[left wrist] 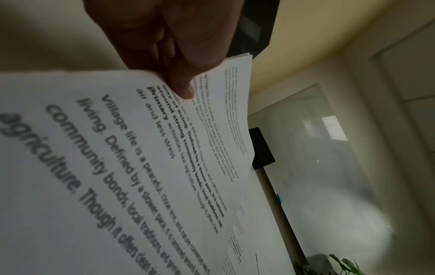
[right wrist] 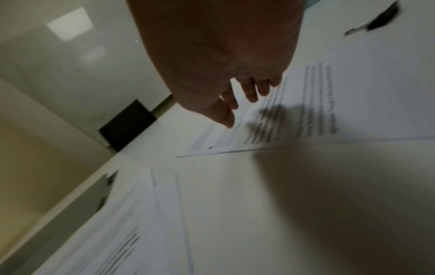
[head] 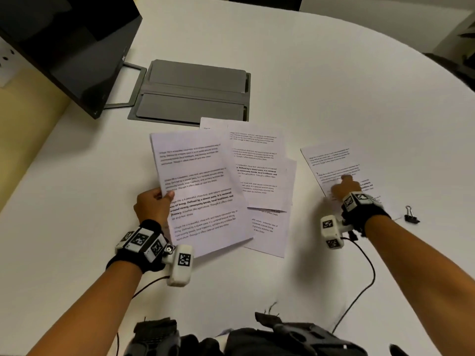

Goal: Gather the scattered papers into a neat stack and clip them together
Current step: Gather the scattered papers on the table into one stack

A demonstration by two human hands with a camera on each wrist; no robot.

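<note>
We are gathering still: left hand is pinching a few sheets, right hand, fingers extended, pressing the stray sheet at three o'clock; binder clip lying unused.

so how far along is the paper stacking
Early. Done: the left hand pinches a few sheets at their edge. In hand: the right hand reaches onto a lone sheet. Left: several overlapped sheets still lie on the table, and the binder clip sits untouched.
</note>
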